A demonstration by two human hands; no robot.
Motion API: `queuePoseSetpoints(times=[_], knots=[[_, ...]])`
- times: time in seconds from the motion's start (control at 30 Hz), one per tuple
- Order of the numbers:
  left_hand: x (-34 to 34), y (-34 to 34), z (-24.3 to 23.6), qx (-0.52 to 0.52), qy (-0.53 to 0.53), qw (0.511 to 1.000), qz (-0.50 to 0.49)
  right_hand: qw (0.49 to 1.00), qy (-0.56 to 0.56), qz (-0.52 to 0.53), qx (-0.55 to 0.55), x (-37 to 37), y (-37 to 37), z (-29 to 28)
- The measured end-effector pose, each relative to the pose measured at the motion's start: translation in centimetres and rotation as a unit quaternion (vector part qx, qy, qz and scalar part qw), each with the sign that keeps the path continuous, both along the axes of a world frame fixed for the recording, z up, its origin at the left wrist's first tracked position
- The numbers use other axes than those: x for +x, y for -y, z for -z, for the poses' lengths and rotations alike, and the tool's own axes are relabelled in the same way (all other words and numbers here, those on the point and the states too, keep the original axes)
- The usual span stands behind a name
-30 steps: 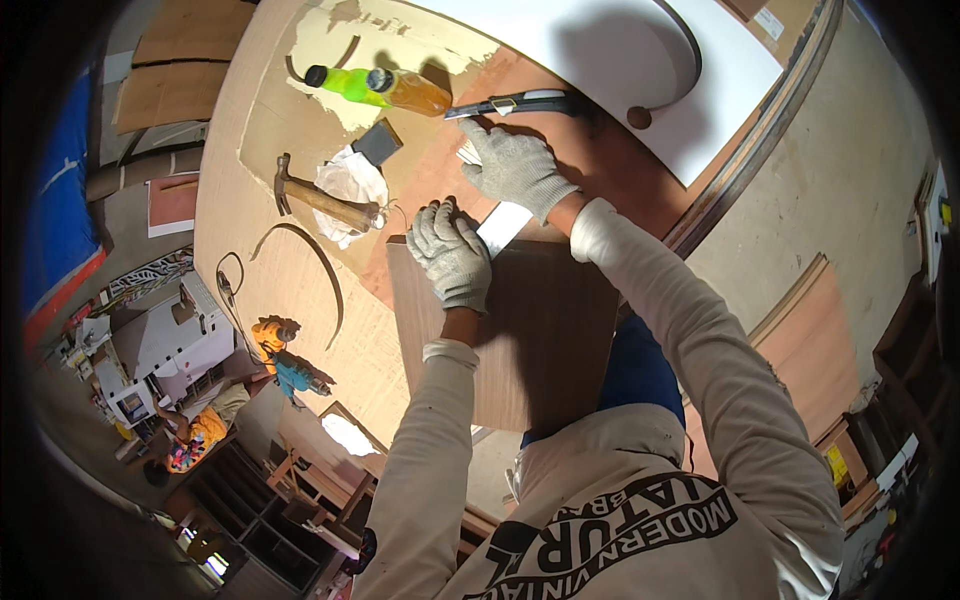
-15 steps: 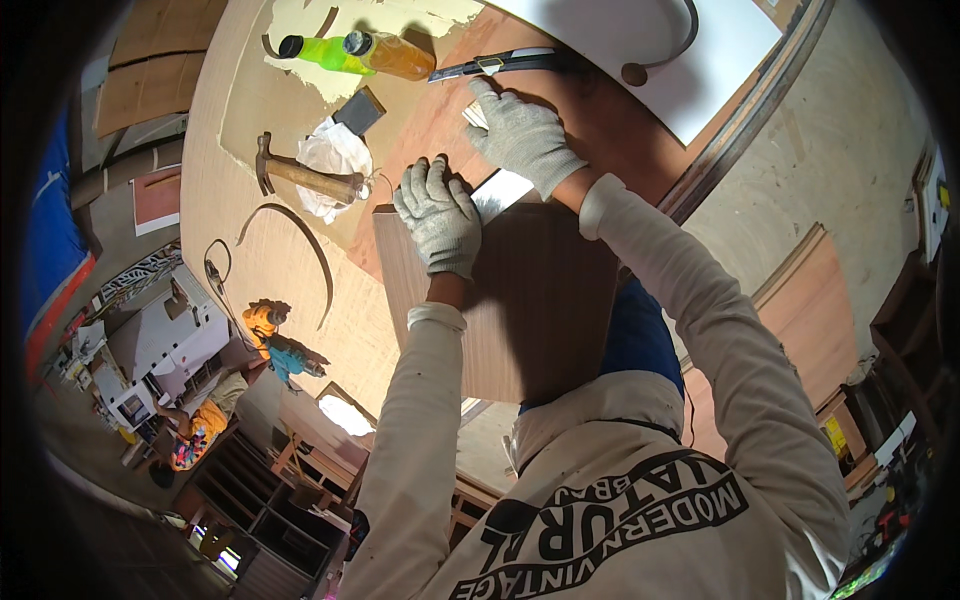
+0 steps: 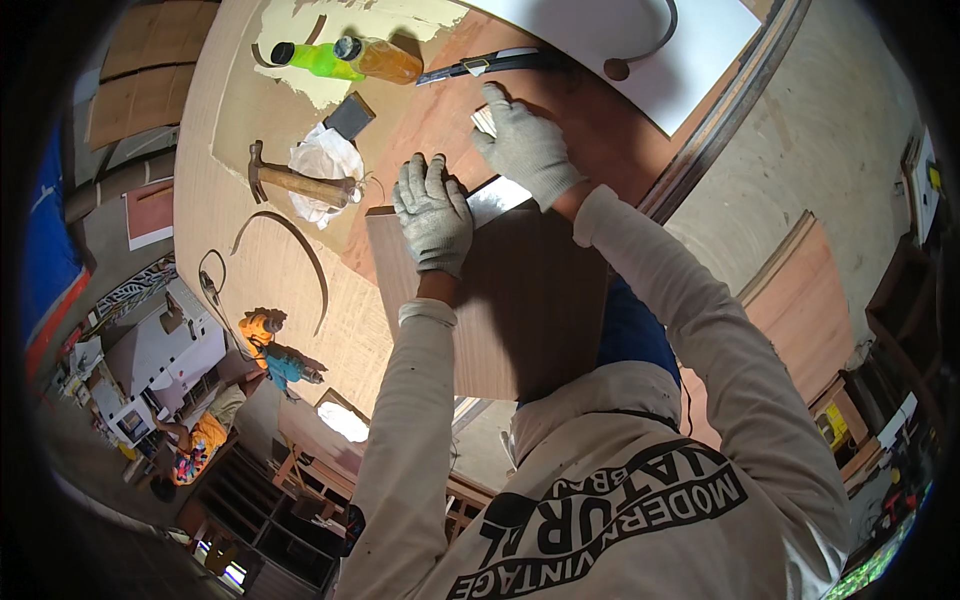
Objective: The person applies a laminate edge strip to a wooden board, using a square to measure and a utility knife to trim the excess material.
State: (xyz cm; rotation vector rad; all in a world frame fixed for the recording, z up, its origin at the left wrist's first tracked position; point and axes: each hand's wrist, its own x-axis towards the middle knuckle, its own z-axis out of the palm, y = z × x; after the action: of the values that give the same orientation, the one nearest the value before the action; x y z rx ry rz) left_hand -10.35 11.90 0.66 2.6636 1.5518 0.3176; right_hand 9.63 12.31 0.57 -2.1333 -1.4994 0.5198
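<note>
- While the head view shows both gloved hands at work, the left hand [image 3: 434,220] lies flat, fingers extended, over the far left corner of a dark wood-grain board [image 3: 500,330].
- The right hand [image 3: 530,150] is curled around a small striped block [image 3: 484,121], pinching it between thumb and fingers, with the index finger stretched forward.
- Between the hands, along the board's far edge, lies a shiny pale strip [image 3: 495,198]; whether it is fixed there I cannot tell.
- The board extends from under the left hand back toward the body. It looks stiff and fairly heavy, best held by opposite edges; the strip looks thin and slick, better pressed flat than pinched.
- Left of the left hand, a claw hammer [image 3: 300,183] rests across a white rag [image 3: 325,160] on the counter [image 3: 205,150].
- Beyond the right hand lies a utility knife [image 3: 480,66].
</note>
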Motion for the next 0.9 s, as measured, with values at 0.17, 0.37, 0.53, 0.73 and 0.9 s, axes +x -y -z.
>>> queuePoseSetpoints(times=[0.17, 0.37, 0.53, 0.73, 0.9], knots=[[0.8, -1.0, 0.1, -0.007, 0.031, 0.999, 0.017, 0.999, 0.007, -0.004, -0.032, 1.0, -0.2, -0.5], [-0.4, -1.9, 0.4, 0.029, 0.045, 0.999, -0.011, 0.998, -0.019, -0.056, 0.017, 0.5, -3.9, -0.2], [-0.8, -2.3, 1.3, 0.016, 0.072, 0.997, -0.027, 0.997, 0.011, -0.069, 0.046, 0.3, -4.7, -0.5], [0.9, -1.6, 1.2, -0.003, 0.057, 0.997, -0.056, 0.997, -0.001, -0.071, 0.041, 0.6, -4.2, 0.1], [1.3, -1.2, 0.6, -0.002, 0.044, 0.998, -0.039, 0.997, -0.003, -0.055, 0.054, 0.9, -2.7, 0.0]])
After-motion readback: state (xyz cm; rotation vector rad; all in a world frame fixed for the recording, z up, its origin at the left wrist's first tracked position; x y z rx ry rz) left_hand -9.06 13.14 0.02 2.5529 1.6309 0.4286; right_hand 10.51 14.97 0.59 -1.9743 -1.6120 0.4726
